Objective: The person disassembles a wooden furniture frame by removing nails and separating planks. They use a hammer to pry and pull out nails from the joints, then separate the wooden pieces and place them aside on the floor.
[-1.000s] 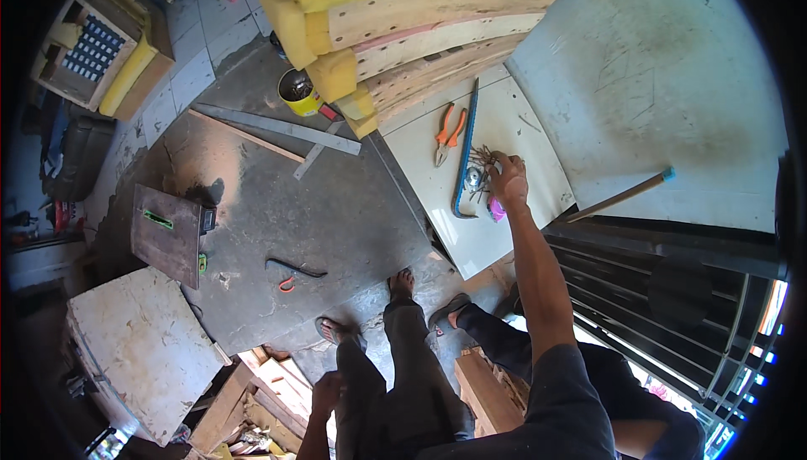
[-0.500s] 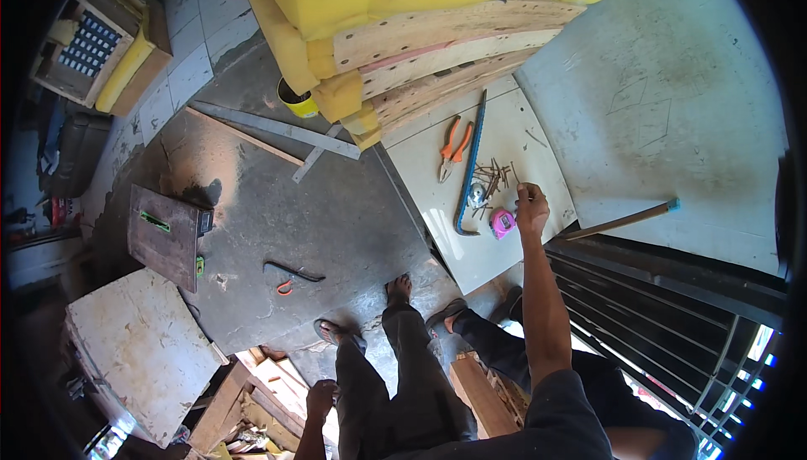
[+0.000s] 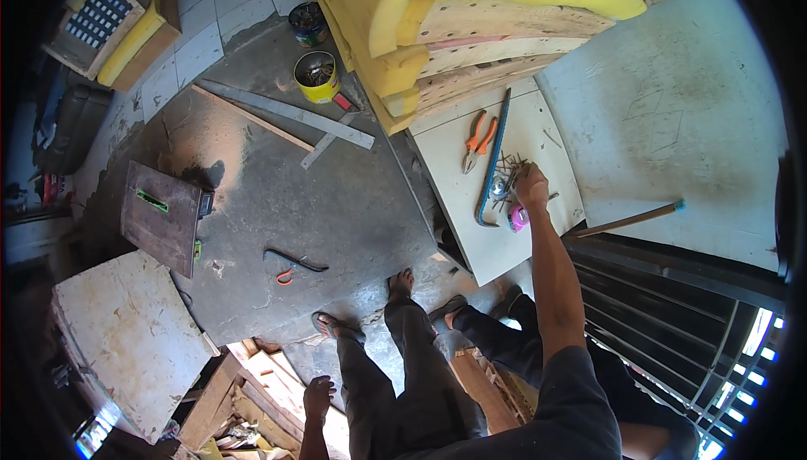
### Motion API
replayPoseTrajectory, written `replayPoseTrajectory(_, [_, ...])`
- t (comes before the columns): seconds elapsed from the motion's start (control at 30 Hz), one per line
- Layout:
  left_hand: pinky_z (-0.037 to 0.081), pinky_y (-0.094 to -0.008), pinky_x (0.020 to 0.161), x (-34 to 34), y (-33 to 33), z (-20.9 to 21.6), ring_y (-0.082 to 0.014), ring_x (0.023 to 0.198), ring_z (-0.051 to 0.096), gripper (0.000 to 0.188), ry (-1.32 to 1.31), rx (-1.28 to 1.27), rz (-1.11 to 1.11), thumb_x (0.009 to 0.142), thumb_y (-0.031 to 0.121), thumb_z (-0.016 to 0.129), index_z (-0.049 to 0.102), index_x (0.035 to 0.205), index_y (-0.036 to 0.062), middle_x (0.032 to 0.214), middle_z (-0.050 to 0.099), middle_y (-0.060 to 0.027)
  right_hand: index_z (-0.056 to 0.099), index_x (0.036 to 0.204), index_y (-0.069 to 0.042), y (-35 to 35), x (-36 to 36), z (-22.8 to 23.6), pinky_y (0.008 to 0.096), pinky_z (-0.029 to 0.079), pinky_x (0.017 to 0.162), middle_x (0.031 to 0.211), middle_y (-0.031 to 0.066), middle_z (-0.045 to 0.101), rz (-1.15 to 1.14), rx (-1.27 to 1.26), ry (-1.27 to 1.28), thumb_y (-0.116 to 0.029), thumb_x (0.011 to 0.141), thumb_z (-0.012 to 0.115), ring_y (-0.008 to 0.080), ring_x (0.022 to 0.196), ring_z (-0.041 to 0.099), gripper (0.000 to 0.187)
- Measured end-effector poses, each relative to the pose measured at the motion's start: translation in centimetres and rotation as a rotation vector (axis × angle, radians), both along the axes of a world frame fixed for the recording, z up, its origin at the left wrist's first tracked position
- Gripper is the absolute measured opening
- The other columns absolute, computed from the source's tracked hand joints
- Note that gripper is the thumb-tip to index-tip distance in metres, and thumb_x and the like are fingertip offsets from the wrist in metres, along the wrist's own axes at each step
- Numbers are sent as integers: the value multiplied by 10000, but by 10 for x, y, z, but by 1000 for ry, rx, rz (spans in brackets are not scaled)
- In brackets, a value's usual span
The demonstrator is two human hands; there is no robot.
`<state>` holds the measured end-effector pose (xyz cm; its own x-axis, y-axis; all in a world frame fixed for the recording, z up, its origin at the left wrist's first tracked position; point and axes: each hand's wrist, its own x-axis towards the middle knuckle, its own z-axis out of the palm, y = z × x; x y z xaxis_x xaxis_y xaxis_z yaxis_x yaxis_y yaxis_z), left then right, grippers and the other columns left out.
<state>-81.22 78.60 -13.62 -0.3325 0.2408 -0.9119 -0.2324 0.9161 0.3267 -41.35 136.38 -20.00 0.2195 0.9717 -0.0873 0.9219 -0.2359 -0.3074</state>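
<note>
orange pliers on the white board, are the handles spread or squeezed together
Spread: the pliers have their two handles apart, with white board showing between them.

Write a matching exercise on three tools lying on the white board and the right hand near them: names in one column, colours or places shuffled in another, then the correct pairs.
Column one
1. Pliers
2. Hooked bar
3. Tape measure
4. Right hand

Column two
A. Pink
B. At the loose nails
C. Orange handles
D. Blue

Pairs: 1-C, 2-D, 3-A, 4-B.
</note>
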Motion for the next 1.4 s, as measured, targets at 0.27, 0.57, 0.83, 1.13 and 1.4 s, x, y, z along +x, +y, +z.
replayPoseTrajectory(0.27, [550, -327, 693, 5, -30, -3, -193, 790, 676, 282, -42, -61, 65, 986, 192, 526, 605, 1181, 4, 952, 687, -123, 668, 1005, -63, -32, -7, 12, 475, 513, 865, 991, 203, 711, -71, 128, 143, -160, 918, 536, 404, 962, 672, 186])
replayPoseTrajectory(0.57, [517, -284, 608, 12, -37, -6, -166, 771, 697, 277, -22, -87, 42, 980, 208, 553, 631, 1161, 14, 962, 722, -113, 704, 1012, -43, -37, -25, 15, 455, 506, 858, 989, 186, 664, -66, 204, 138, -173, 902, 603, 375, 955, 638, 199])
replayPoseTrajectory(0.83, [560, -344, 737, 6, -2, -4, -202, 833, 697, 284, -21, -49, -25, 972, 169, 519, 607, 1185, 3, 1000, 689, -124, 726, 941, -70, -9, -40, 12, 471, 510, 817, 923, 177, 646, 169, 283, 128, -217, 869, 683, 371, 912, 631, 169])
replayPoseTrajectory(1.13, [568, -328, 742, 14, 21, -2, -192, 831, 688, 290, -19, -32, -87, 971, 162, 522, 613, 1188, -8, 997, 693, -130, 756, 1028, -66, 47, -22, 20, 401, 528, 898, 974, 185, 737, -14, -127, 276, -439, 840, 647, 345, 999, 696, 433])
replayPoseTrajectory(1.4, [545, -292, 687, 21, 28, -12, -169, 827, 695, 299, -74, -59, -121, 984, 189, 533, 624, 1201, 4, 995, 710, -115, 755, 969, -90, 36, -21, 12, 442, 533, 874, 941, 134, 728, 240, 17, 31, -356, 873, 616, 362, 904, 695, 315])
